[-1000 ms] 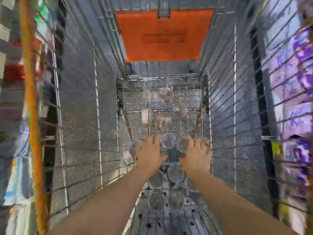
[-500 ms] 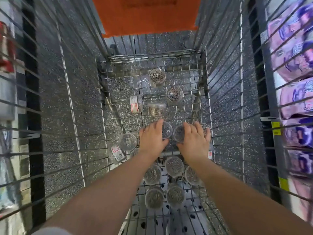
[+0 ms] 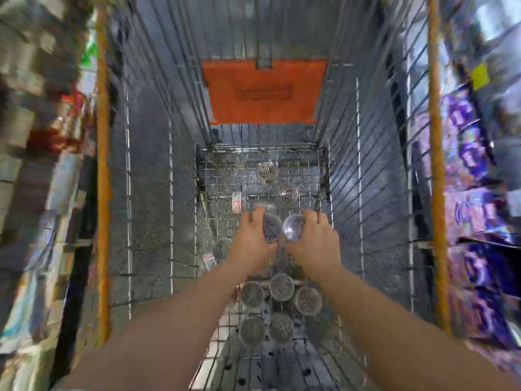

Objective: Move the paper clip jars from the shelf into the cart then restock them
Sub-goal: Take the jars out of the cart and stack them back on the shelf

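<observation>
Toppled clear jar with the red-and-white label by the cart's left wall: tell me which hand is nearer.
Left. The left hand is just right of the toppled jar; the right hand lies farther right.

L hand (image 3: 249,239) grips dark jar (image 3: 272,228), R hand (image 3: 317,235) clear jar (image 3: 293,226), in cart (image 3: 220,179).

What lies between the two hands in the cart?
Head view: only what they grip, left hand the dark paper clip jar, right hand the shiny paper clip jar.

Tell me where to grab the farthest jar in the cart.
Grip the farthest jar round its top, coming straight down from above: it seems to stand upright and alone, so opposite sides are likely free.
</observation>
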